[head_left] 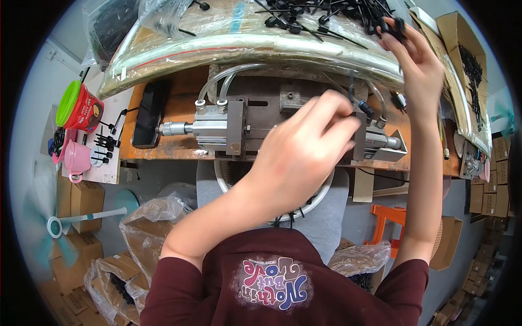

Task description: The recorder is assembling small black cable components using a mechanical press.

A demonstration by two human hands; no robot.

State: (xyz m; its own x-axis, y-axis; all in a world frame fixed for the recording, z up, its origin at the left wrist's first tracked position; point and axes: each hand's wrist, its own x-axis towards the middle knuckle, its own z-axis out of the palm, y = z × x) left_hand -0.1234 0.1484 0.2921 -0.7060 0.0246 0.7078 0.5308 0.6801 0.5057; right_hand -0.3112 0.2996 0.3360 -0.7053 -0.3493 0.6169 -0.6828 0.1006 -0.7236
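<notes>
Metal clamp [359,142] beside left hand [302,144]; black parts [372,13] at right hand [421,68].
Your left grip was unreadable; your right fingers curled against the parts. Good work called for fingertips outside the clamp.

Bright light glares off plastic sheeting [217,45], the left hand [304,144] blurs slightly, and edges bend toward black corners.

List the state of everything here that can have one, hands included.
Left hand, fingers bent at metal fixture; grip unclear
Right hand, fingers curled at heaped black parts; grip unclear
Phone, lying flat, screen dark
Cardboard box, open, dark pieces inside
Clear tubes, curved, attached to fixture
Fan at left, blades blurred, apparently spinning
</notes>
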